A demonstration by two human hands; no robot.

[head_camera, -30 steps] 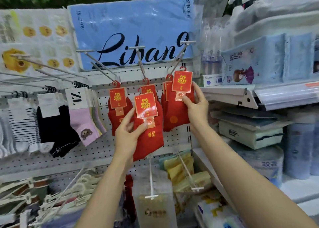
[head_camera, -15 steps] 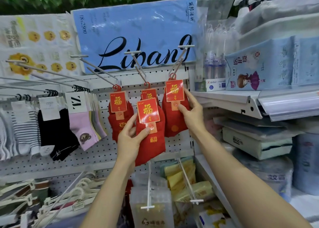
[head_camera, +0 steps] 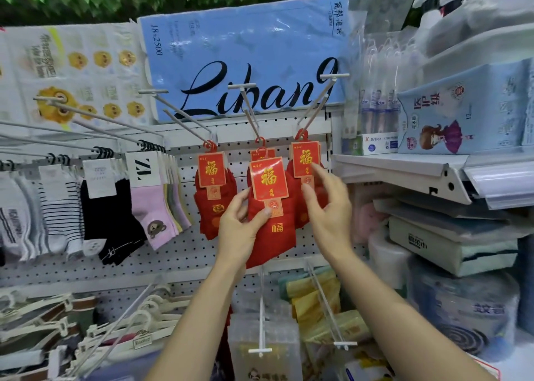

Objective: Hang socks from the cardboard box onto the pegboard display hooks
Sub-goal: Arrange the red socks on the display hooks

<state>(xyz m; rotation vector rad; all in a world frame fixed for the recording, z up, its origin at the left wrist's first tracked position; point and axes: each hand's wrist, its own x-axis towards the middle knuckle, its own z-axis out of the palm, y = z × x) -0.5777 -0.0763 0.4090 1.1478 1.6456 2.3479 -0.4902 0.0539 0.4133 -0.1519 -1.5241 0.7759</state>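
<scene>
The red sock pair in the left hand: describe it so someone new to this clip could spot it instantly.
Find the big blue Libang sign; three white hooks jut out below it, each carrying red socks. The held red sock pair is at the middle hook, pinched by the left hand. It sits frontmost and lowest, overlapping its neighbours.

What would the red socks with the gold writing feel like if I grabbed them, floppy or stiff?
Probably floppy at the bottom: the red fabric socks with the gold-printed card label hang limp below where the left hand grips them. The card top likely stays stiffer, since it looks flat. They seem light, as thumb and fingers alone hold them up.
</scene>
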